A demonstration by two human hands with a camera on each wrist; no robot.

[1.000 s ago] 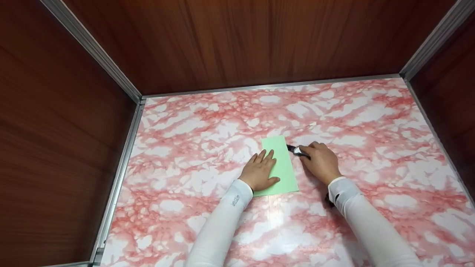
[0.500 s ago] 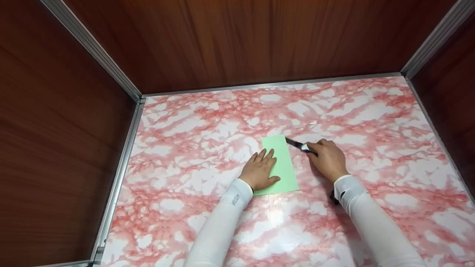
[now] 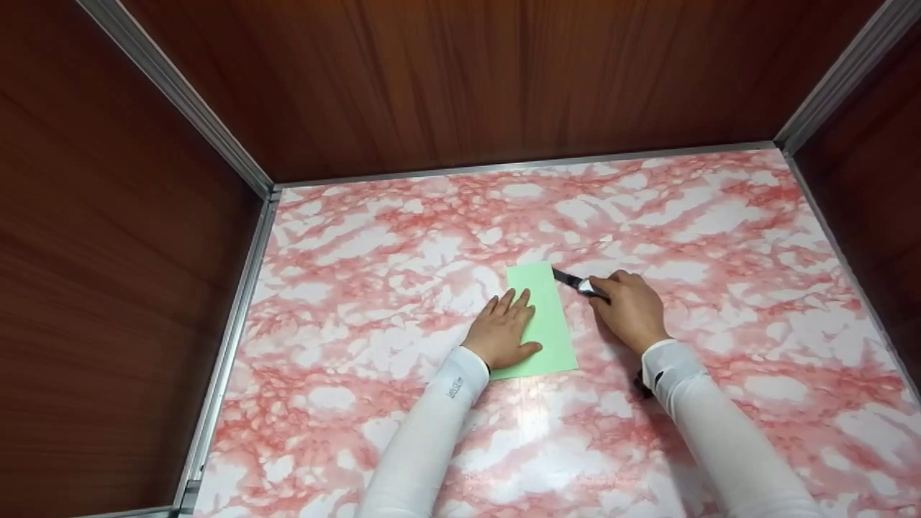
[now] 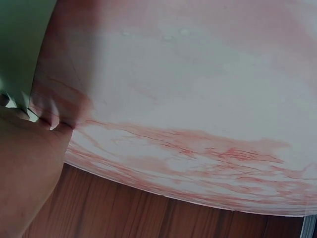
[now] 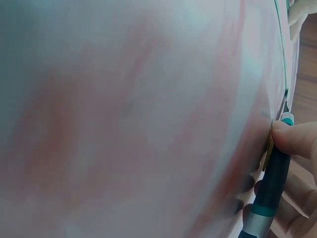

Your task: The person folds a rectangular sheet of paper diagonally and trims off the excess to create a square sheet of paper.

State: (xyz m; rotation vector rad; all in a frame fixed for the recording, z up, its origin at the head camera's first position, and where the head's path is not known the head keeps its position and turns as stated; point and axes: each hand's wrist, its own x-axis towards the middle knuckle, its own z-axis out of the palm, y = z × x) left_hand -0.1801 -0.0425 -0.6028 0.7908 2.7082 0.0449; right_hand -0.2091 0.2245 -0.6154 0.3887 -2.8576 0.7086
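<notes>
A light green sheet of paper [image 3: 550, 324], possibly folded, lies flat on the marbled table in the head view. My left hand [image 3: 498, 334] rests on its left part, fingers spread. The left wrist view has that hand [image 4: 29, 163] at the lower left beside the paper [image 4: 20, 49]. My right hand [image 3: 632, 309] grips a utility knife [image 3: 570, 279], whose dark blade reaches the paper's far right corner. Whether the tip lies under or against the edge is unclear. In the right wrist view, thumb and fingers hold the knife's dark handle [image 5: 274, 181] with teal bands.
The red-and-white marbled tabletop [image 3: 345, 302] surrounds the paper. Dark wood panels stand behind [image 3: 468, 79] and on the left [image 3: 122, 273] and right, joined by metal rails [image 3: 234, 158]. A tiny pale scrap [image 3: 606, 239] lies beyond the right hand.
My right hand has shifted slightly right, then a little back left. The knife's tip has moved up along the paper's right edge to the far corner, with more blade showing. The left hand stays put.
</notes>
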